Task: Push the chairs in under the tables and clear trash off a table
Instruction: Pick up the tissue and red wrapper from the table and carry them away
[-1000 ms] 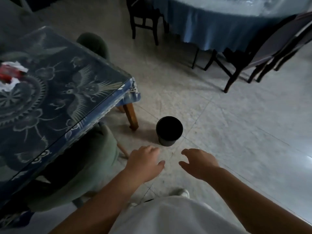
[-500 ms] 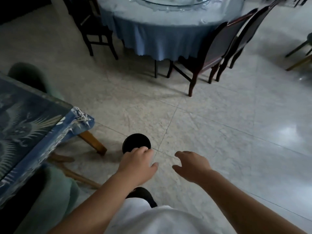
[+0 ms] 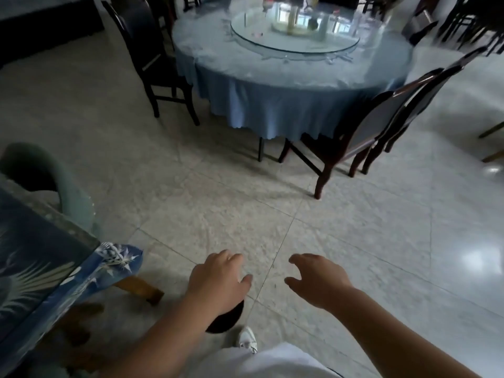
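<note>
Since the earlier frame the view has lifted from the patterned square table (image 3: 41, 271) toward the round table (image 3: 294, 85), and the black bin (image 3: 226, 320) now sits half hidden under the left wrist. At the left edge, a green chair (image 3: 68, 192) is tucked against that square table's far side. Left hand (image 3: 218, 279) and right hand (image 3: 319, 282) hang forward, fingers loosely spread, holding nothing, probably readying for the dark wooden chair (image 3: 365, 137) angled out from the round table's near right edge.
</note>
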